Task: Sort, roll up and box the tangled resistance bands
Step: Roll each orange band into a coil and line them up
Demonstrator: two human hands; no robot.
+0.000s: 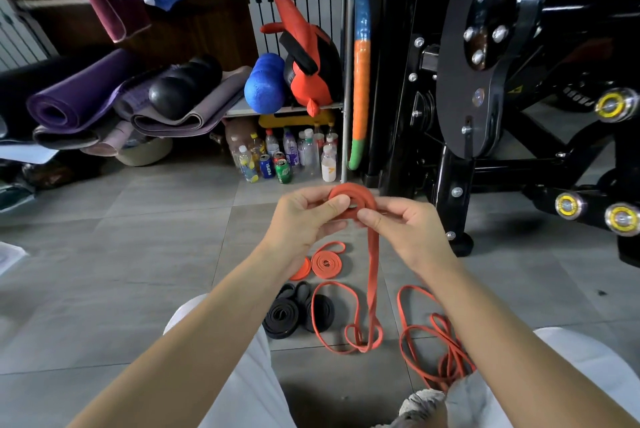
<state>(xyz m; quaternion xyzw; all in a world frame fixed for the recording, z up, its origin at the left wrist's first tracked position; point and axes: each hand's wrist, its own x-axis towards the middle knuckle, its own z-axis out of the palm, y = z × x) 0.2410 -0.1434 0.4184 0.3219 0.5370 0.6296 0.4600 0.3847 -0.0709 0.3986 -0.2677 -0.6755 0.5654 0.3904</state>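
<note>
Fingers [336,203] of the left hand [304,219] pinch the half-rolled flat orange rubber band [362,194], held up off the floor; the right hand [405,230] pinches its feeding edge. The unrolled tail [373,275] drops straight down, looping on the tiles [138,271] beside black rolled bands [282,316] and a loose thin orange band [433,337], a likely snag.

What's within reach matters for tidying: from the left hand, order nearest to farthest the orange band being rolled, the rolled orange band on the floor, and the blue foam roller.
1. The orange band being rolled: gripped by the left hand.
2. The rolled orange band: on the floor below.
3. The blue foam roller: on the shelf ahead.
</note>
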